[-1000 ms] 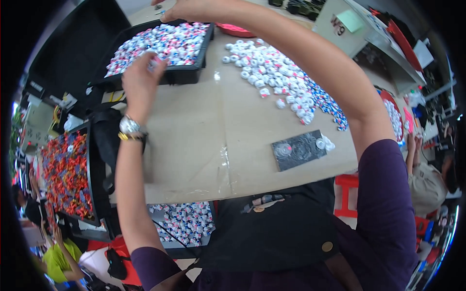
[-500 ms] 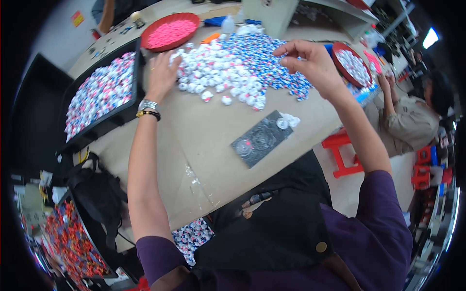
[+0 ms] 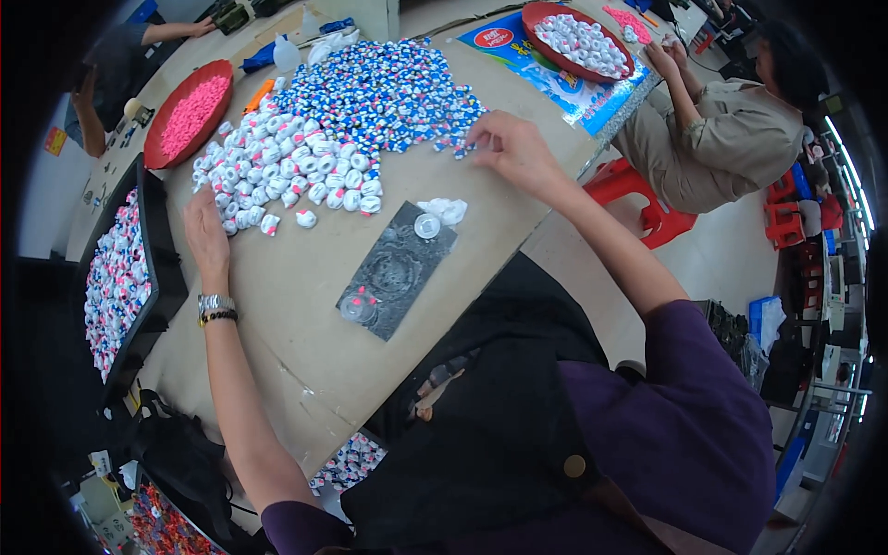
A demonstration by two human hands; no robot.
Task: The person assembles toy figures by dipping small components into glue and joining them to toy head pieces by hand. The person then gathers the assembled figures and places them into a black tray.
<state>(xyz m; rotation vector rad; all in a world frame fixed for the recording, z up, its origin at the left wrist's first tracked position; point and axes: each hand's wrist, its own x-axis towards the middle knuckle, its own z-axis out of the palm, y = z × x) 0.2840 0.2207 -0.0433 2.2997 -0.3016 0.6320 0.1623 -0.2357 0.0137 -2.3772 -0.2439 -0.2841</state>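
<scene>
Reaching across a brown table (image 3: 305, 305), a seated person works at a wide heap of small wrapped pieces. The right hand (image 3: 511, 148) sits at the near edge of the blue-and-white pile (image 3: 384, 92), fingers curled together at a few loose pieces there; whether a piece is pinched between them cannot be told. The left hand (image 3: 205, 227), with a metal watch (image 3: 215, 304) on its wrist, lies flat and spread beside the white pieces (image 3: 287, 180) that spill from the same heap toward the person, its fingertips touching the outermost ones and holding nothing.

Between the two arms lies a dark rectangular mat (image 3: 393, 273) with small clear round caps (image 3: 426, 226) on it and a few white pieces at its far corner. A black tray (image 3: 116, 277) of wrapped pieces stands at the table's left edge, and a red round tray (image 3: 190, 113) of pink pieces sits beyond it. At the far right another person in beige (image 3: 731, 139) sits on a red stool (image 3: 647, 208), hands at a second red tray (image 3: 578, 37) resting on a blue sheet (image 3: 555, 88).
</scene>
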